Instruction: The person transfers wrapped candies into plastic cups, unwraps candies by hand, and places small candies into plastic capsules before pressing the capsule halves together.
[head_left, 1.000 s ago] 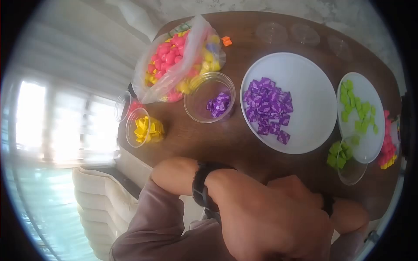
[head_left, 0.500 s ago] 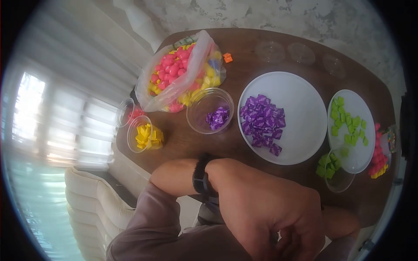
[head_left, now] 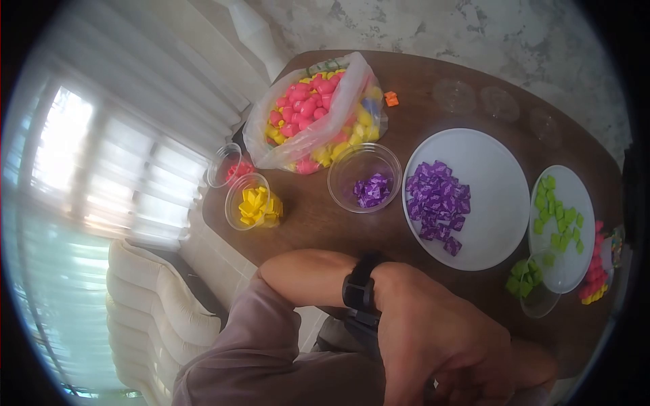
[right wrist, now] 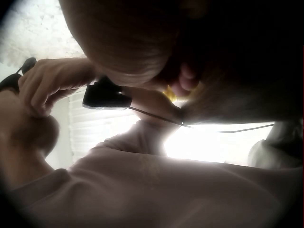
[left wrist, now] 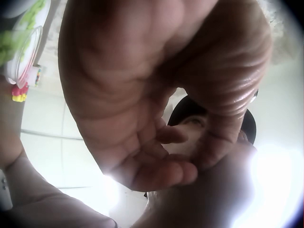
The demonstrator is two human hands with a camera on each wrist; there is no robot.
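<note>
My left hand (head_left: 447, 331) crosses in front of my body, low over the table's near edge. In the left wrist view that hand (left wrist: 142, 95) has loosely bent fingers (left wrist: 161, 175) with nothing between them and the thumb. My right forearm (head_left: 531, 365) comes in beneath it, and the left hand hides the right hand in the head view. Dark in the right wrist view, my right hand (right wrist: 137, 42) is curled. A small yellow thing (right wrist: 171, 92) shows at its fingertips, mostly covered. Nearest to the hands is a large white plate (head_left: 497, 210) with purple wrapped squares (head_left: 437, 199).
A smaller plate (head_left: 579, 260) holds green pieces, beside a tipped clear cup (head_left: 542, 308). A clear bowl (head_left: 338, 193) contains purple squares, a cup (head_left: 233, 206) yellow ones. Behind stand an open bag (head_left: 264, 145) of pink and yellow pieces and several clear lids (head_left: 500, 103).
The head view has turned, so the table things sit lower. My left hand has shifted across the right arm, showing its bent fingers.
</note>
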